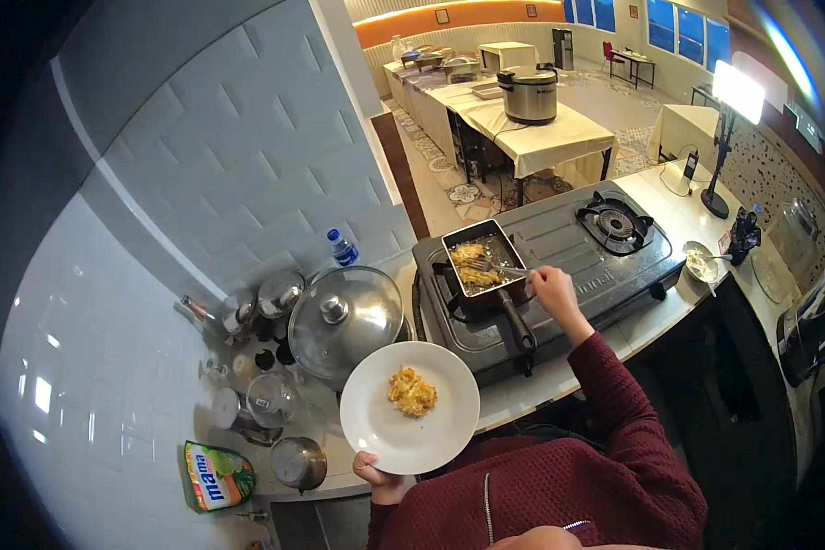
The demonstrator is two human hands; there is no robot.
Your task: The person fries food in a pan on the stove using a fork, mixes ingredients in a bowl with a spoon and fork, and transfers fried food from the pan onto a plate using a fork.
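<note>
My left hand [377,477] grips the near rim of a white plate [449,403], held level in front of my body. On the plate lies a golden fried fritter [412,392]. My right hand [554,289] is closed around the handle of a fork [497,269], whose tines reach into a small rectangular frying pan [513,286]. Two browned fritter pieces [472,266] sit in bubbling oil inside the pan; the fork touches or hovers at the nearer one, I cannot tell which. The pan rests on the stove's left burner, its black handle pointing toward me.
A gas stove [559,247] has a second burner [616,225] at right. Left of the plate stand a large lidded pan [346,321], a steel pot [299,463], glass jars and a green refill pouch [218,477]. A bowl [701,263] and lamp [717,202] stand on the right counter.
</note>
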